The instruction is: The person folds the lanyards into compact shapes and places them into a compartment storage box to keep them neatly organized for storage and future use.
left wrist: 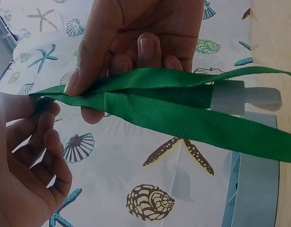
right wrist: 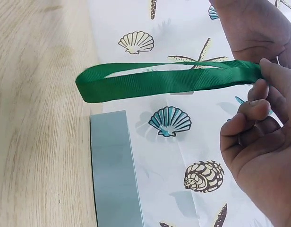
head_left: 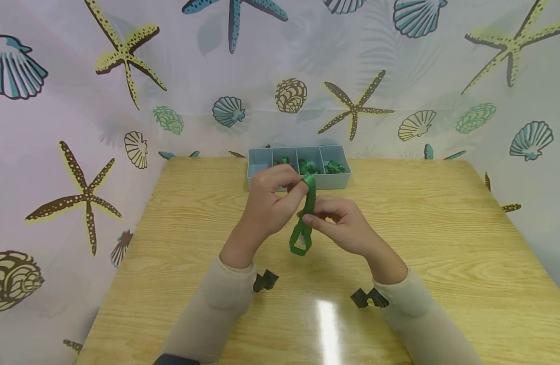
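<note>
A green ribbed ribbon hangs between the hands, its lower part falling in a loop. My left hand pinches its upper end between thumb and fingers. Lower down, my right hand pinches the ribbon's doubled strands together. Seen from the left wrist, a pale whitish tab shows between the ribbon strands inside the loop. From the right wrist, the ribbon loop stretches out beyond the right fingertips. Behind the hands stands a light blue divided box, partly covered by the left hand.
Green ribbon pieces lie in three of the box's compartments. The wooden table reaches back to a cloth printed with shells and starfish. Small dark pieces stick out at both sleeve cuffs.
</note>
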Demonstrator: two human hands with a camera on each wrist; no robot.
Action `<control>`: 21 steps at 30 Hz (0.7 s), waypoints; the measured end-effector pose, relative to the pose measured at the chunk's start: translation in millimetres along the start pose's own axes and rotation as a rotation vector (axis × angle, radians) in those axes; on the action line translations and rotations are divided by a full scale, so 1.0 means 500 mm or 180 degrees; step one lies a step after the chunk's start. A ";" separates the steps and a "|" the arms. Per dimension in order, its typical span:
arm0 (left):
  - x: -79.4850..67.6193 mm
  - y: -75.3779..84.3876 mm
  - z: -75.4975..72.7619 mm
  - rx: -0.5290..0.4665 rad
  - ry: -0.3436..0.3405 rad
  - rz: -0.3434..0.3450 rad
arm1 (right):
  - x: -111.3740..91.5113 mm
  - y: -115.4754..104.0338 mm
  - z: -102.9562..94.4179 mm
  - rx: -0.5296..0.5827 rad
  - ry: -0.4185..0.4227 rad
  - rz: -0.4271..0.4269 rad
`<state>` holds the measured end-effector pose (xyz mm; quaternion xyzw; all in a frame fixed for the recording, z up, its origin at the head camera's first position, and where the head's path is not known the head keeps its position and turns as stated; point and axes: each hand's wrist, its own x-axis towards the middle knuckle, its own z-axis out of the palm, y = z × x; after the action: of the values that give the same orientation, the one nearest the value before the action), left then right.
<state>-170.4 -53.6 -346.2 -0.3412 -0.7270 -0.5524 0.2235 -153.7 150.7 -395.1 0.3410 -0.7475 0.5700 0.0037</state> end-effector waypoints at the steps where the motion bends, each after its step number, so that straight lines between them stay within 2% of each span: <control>1: 0.000 -0.001 0.000 0.0008 0.0005 -0.0007 | -0.001 0.001 0.001 0.0008 -0.0013 -0.0006; 9: 0.000 -0.006 -0.004 0.0109 0.0113 -0.0078 | -0.006 0.002 0.008 0.0024 -0.0169 -0.0090; 21: -0.008 -0.030 -0.008 0.0193 0.0209 -0.0144 | -0.017 -0.011 0.014 0.0040 -0.0288 -0.0145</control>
<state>-179.2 -61.0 -357.5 -0.2994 -0.7432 -0.5459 0.2449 -141.6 148.6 -396.1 0.3835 -0.7353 0.5584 -0.0193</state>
